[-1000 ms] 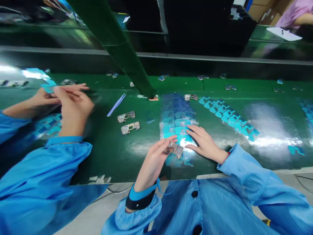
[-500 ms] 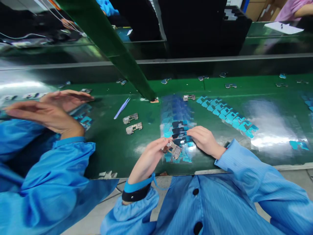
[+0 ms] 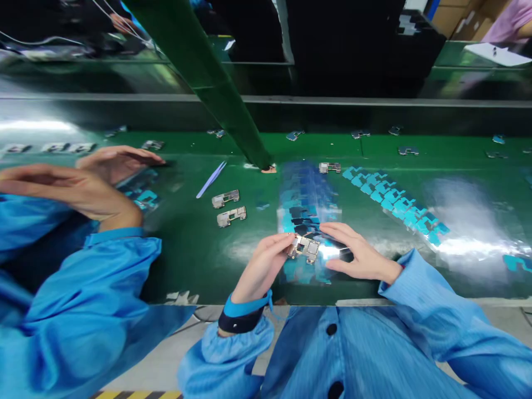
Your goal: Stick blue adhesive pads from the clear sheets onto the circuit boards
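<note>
My left hand [image 3: 265, 263] pinches a small phone circuit board [image 3: 306, 248] by its left end, holding it above the near part of a clear sheet with blue adhesive film pieces [image 3: 310, 188]. Just right of the board is my right hand [image 3: 366, 256], its thumb and fingers apart on either side of a gap. I cannot make out anything held in it. Dark pieces [image 3: 302, 216] lie on the sheet's middle, just beyond the board. Another circuit board [image 3: 330, 167] rests at the sheet's far right corner.
Two circuit boards [image 3: 231, 216] and purple tweezers [image 3: 211, 180] lie to the left. A strip of blue film pieces [image 3: 394, 199] slants away on the right. Several boards line the far edge. A green post [image 3: 224, 94] rises ahead; a co-worker's hands [image 3: 78, 191] are at left.
My right hand has left the dark pieces on the sheet and come nearer me, its thumb and fingers now spread beside the board. The board in my left hand has turned to lie more level.
</note>
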`<state>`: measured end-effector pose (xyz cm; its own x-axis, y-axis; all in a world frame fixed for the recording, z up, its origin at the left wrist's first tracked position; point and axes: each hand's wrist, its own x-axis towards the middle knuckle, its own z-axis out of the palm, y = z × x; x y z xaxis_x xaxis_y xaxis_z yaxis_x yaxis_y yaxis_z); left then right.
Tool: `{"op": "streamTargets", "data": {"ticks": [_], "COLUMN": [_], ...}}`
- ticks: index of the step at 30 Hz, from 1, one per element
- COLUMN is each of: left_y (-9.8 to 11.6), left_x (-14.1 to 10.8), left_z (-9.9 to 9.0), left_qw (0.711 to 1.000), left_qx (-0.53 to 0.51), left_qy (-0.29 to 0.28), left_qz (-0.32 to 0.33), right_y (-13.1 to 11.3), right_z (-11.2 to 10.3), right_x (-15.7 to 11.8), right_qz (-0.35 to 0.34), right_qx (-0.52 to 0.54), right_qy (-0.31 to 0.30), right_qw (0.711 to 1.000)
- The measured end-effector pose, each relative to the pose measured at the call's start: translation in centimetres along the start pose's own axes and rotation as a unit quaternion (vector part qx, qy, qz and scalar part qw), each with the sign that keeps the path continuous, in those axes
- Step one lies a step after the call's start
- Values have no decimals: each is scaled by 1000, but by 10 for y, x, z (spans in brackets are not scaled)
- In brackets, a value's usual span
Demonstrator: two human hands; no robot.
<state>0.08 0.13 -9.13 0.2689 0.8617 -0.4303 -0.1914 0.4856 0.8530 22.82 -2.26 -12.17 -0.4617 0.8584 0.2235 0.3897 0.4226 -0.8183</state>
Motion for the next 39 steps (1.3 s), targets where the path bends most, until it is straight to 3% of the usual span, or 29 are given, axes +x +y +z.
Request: {"op": "streamTargets", "data": {"ticks": [4, 7, 10, 13, 17, 22, 26, 30, 34, 37, 39], "left_y": [0, -3, -6, -8, -15, -25, -30, -27, -15, -6, 0], "left_x": [-2, -7, -3, 3, 6, 15, 18, 16, 15, 6, -5], "left_z": [0, 6, 12, 15, 15, 7, 0, 0, 0, 0, 0], "left_qw": [1000, 999, 998, 998, 997, 992, 988, 986, 988, 994, 996], "left_qx": [-9, -3, 0, -13, -58, -101, -118, -144, -143, -100, -69], "left_qy": [-16, -32, -51, -50, -48, -60, -55, -31, 18, 38, 53], "left_qz": [7, 19, 29, 30, 1, -52, -86, -84, -49, -37, -36], "right_y": [-7, -9, 6, 22, 27, 34, 28, 3, -22, -36, -41], "right_z": [-7, -3, 6, 11, 8, -1, -7, -8, -10, -18, -24], "right_x": [2, -2, -7, -8, -10, -15, -12, -9, -13, -18, -17], "right_qz": [29, 100, 100, 35, -92, -218, -252, -262, -198, -56, 50], "right_qx": [79, 69, 8, -54, -131, -203, -247, -262, -165, -54, 11], "right_qy": [-12, 41, 111, 168, 228, 175, 132, 143, 186, 246, 287], "right_qw": [996, 992, 989, 984, 961, 938, 926, 918, 948, 966, 957]}}
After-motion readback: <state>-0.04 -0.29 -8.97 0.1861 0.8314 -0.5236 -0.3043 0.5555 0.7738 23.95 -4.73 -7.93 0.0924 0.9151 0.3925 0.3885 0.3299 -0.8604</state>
